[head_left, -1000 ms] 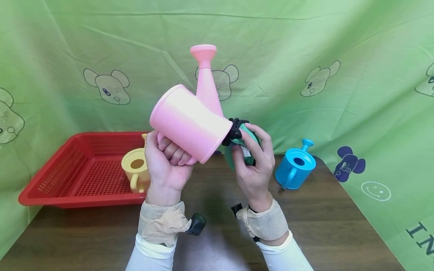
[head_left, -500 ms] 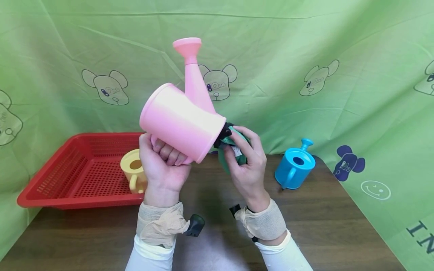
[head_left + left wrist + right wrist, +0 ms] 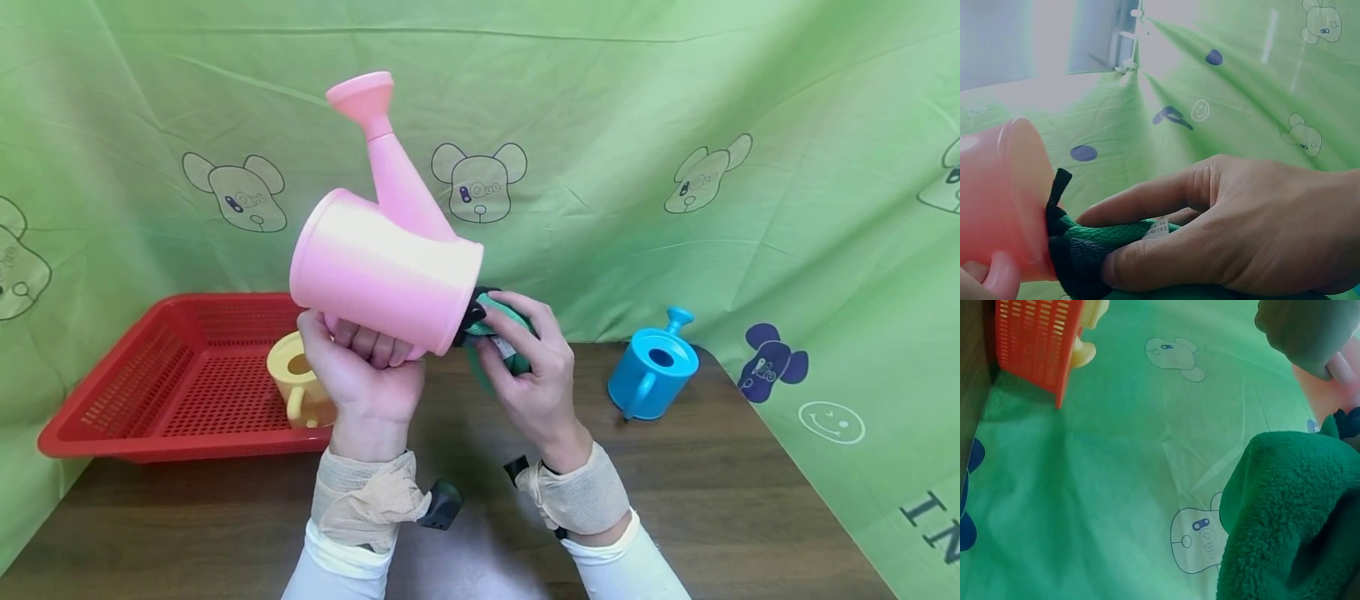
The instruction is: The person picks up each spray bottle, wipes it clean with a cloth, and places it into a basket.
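Observation:
My left hand grips the handle of a pink watering can, held tilted on its side above the table with its spout pointing up and left. My right hand pinches a fuzzy green cloth with black edging and a white label. The cloth's black edge touches the can's right end, beside the spout's root. In the left wrist view, thumb and fingers lie on either side of the folded cloth against the pink can. The right wrist view shows the bunched cloth up close.
A red perforated basket stands at the left, holding a yellow watering can partly hidden by my left hand. A blue watering can stands at the right on the wooden table. Green patterned fabric hangs behind.
The pink watering can has moved left and turned so its spout leans further left. My right hand has followed leftward and slightly down, with the cloth still against the can's end.

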{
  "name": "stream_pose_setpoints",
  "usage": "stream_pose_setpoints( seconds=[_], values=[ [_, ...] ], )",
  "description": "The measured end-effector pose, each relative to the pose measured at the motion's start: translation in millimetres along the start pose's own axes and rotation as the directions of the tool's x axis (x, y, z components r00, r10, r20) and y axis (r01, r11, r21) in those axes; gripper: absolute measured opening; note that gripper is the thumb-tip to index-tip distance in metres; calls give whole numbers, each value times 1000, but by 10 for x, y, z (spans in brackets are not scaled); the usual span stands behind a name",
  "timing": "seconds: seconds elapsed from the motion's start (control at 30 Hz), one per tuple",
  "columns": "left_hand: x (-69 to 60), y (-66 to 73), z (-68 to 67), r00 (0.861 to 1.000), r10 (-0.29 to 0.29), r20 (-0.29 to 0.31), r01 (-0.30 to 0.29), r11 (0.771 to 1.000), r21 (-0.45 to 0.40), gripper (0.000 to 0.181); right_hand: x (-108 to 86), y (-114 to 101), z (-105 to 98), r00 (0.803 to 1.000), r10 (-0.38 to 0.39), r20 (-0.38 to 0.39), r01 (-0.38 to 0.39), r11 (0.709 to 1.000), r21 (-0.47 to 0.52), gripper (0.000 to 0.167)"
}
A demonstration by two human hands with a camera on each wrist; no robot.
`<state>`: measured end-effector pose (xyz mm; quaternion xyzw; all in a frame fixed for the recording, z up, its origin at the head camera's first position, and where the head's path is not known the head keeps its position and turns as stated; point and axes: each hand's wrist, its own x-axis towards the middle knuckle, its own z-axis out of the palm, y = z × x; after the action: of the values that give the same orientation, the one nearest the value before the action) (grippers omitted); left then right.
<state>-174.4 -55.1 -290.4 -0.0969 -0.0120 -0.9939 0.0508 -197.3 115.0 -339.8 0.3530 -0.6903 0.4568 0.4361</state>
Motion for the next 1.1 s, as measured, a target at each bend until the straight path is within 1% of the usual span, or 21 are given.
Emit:
stream_pose_setpoints(
  seconds=[0.07, 0.17, 0.27, 0.43, 0.47, 0.57, 0.63, 0.67, 0.7, 0.73, 0.8, 0.83, 0.87, 0.93, 0.97, 1.1],
  values=[
    [-2, -5, 6, 1000, 18, -7, -18, 1000, 2, 38, -1, -6, -3, 1000, -8, 15, 8, 1000, 9, 30],
    [-3, -12, 1, 999, 38, -6, -38, 999, -7, 39, 1, -14, -3, 999, -41, 34, 41, 999, 24, 30],
    [-4, -17, -4, 997, 75, 6, -75, 997, 24, 38, 2, -20, 0, 997, -64, 49, 63, 997, 40, 26],
    [-4, -8, -5, 995, 101, 15, -101, 994, 35, 36, 8, -29, 2, 993, -97, 61, 94, 994, 53, 22],
    [-1, -4, -6, 995, 99, 14, -99, 995, 27, 36, 10, -32, 2, 993, -103, 62, 99, 993, 58, 22],
    [9, -4, -4, 992, 125, 20, -126, 989, 80, 38, 19, -43, -2, 991, -119, 57, 115, 990, 76, 22],
    [17, -3, -4, 991, 133, 21, -134, 985, 107, 40, 23, -49, -5, 991, -129, 47, 124, 988, 91, 23],
    [21, -1, -3, 992, 123, 20, -124, 988, 95, 40, 24, -48, -6, 990, -132, 41, 127, 987, 97, 23],
    [24, -2, -3, 992, 127, 20, -129, 985, 113, 41, 26, -49, -8, 990, -136, 35, 132, 986, 100, 23],
    [27, -1, -2, 993, 116, 18, -118, 988, 101, 41, 28, -48, -10, 990, -140, 28, 137, 985, 103, 23],
    [32, 1, -3, 994, 105, 18, -107, 989, 102, 41, 30, -41, -14, 989, -148, 15, 146, 983, 107, 24],
    [34, -1, -2, 994, 108, 21, -109, 987, 118, 41, 32, -36, -16, 988, -152, 9, 150, 983, 107, 24],
    [35, 0, 0, 995, 96, 20, -98, 989, 107, 42, 33, -32, -19, 988, -156, 4, 155, 982, 105, 24],
    [36, -2, 2, 996, 89, 19, -90, 989, 120, 44, 40, -24, -25, 987, -161, -6, 161, 981, 107, 25],
    [38, -4, 2, 996, 91, 22, -93, 986, 141, 45, 44, -23, -28, 987, -162, -13, 162, 981, 110, 25],
    [39, 1, 3, 998, 59, 29, -62, 986, 153, 50, 59, -17, -48, 987, -156, -38, 159, 981, 115, 24]
  ],
)
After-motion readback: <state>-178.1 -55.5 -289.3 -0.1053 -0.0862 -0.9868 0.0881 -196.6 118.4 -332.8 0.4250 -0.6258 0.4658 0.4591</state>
